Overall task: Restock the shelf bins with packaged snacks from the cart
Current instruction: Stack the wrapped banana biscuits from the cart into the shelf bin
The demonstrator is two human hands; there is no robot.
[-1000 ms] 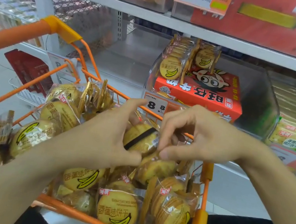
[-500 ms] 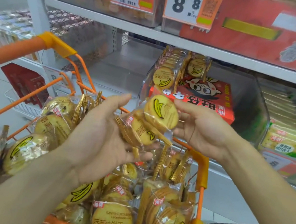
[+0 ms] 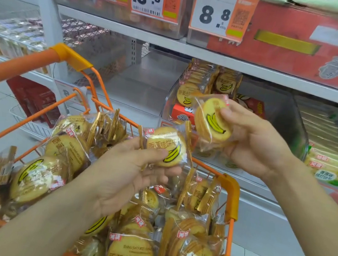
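Snack packs are held in both hands above the cart. One banana cookie pack (image 3: 167, 147) is pinched by the left hand (image 3: 125, 176), with the thumb on its front and the fingers curled behind it. A second cookie pack (image 3: 213, 121) is gripped by the right hand (image 3: 256, 141), tilted up, with the banana picture turned to the front. The two packs are just beside each other but not touching.

Below the hands, the orange cart (image 3: 230, 194) is seen, piled with many more of the same packs. Behind the right hand, the clear shelf bin (image 3: 292, 120) is found on the middle shelf. A few cookie packs are already stood up at its back left, and a red box (image 3: 180, 113) lies inside it.

To do this step well, the right pack should be carried over the bin's front wall and stood on edge next to the ones already there, picture side out. The soft wrap should be held lightly so no cookies are cracked. The left pack can then be put in the same row.

Price tags (image 3: 213, 14) are hung on the shelf above.
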